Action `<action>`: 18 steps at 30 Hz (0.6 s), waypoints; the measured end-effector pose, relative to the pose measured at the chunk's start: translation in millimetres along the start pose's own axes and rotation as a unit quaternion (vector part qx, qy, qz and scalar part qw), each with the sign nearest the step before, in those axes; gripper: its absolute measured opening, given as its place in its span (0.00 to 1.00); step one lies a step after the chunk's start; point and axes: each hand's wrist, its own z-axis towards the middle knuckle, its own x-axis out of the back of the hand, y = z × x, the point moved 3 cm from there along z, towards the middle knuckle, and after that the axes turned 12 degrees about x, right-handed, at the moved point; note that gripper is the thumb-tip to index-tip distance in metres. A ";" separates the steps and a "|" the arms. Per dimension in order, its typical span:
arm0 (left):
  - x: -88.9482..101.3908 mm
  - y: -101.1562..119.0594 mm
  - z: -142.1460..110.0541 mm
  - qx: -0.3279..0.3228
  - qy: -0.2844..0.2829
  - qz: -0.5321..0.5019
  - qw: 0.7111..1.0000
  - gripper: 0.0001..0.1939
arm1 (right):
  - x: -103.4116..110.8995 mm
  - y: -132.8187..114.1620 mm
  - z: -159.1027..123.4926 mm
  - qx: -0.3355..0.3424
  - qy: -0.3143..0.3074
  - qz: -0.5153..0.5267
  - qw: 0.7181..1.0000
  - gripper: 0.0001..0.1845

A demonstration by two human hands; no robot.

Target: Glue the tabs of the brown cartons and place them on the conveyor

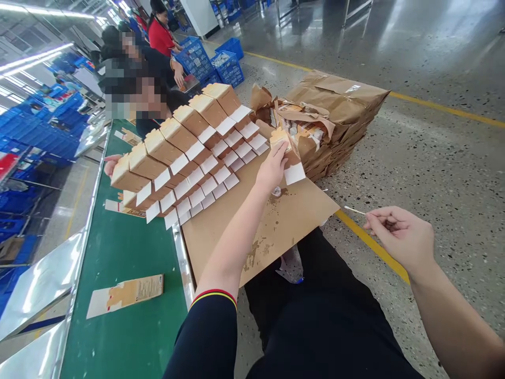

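Observation:
My left hand (272,167) is closed on a small tan folded carton (290,152) with a white flap, held over the far end of a brown cardboard sheet (252,221) on my lap. Just left of it stand several rows of the same tan cartons (181,152), stacked in steps with white flaps hanging down. My right hand (400,234) hovers out to the right above the floor, fingers pinched on a thin white stick (355,210).
Torn brown paper bundles (335,116) of flat cartons lie beyond the sheet. A green conveyor belt (118,252) runs on the left with a flat carton (126,295) on it. Other people work further up the line; one person's hand (110,164) touches the stack. Blue crates (209,58) stand behind.

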 end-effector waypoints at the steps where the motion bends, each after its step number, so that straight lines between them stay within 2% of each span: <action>1: 4.7 13.0 -8.9 -0.017 0.008 -0.006 1.000 0.29 | 3.2 -1.1 -0.2 0.000 0.008 0.002 1.000 0.29; 2: 11.9 26.6 -22.9 -0.033 0.015 -0.009 0.999 0.29 | 6.6 -1.9 -0.8 0.002 0.016 0.002 1.000 0.29; 4: 32.6 52.2 -67.9 -0.060 0.030 -0.006 0.998 0.29 | 13.9 -3.3 -2.7 0.011 0.038 -0.003 0.999 0.28; 6: 57.1 69.0 -131.5 -0.067 0.042 0.013 0.997 0.30 | 18.5 -5.0 -5.2 0.025 0.054 -0.006 0.998 0.27; 8: 80.0 70.6 -201.5 -0.030 0.065 0.050 0.996 0.31 | 16.4 -7.4 -7.8 0.038 0.048 0.000 0.998 0.27; 10: 96.3 57.7 -264.1 0.042 0.097 0.101 0.989 0.31 | 4.0 -11.2 -10.9 0.052 0.012 0.017 0.998 0.27; 12: 102.7 36.5 -310.9 0.129 0.132 0.137 0.973 0.31 | -20.0 -16.3 -16.2 0.063 -0.051 0.046 0.996 0.26; 15: 93.7 4.3 -352.9 0.228 0.167 0.119 0.952 0.28 | -70.6 -24.8 -33.0 0.073 -0.170 0.102 0.977 0.22; 18: 82.2 -24.1 -375.8 0.306 0.227 0.032 0.924 0.28 | -115.9 -32.0 -57.8 0.103 -0.263 0.150 0.948 0.20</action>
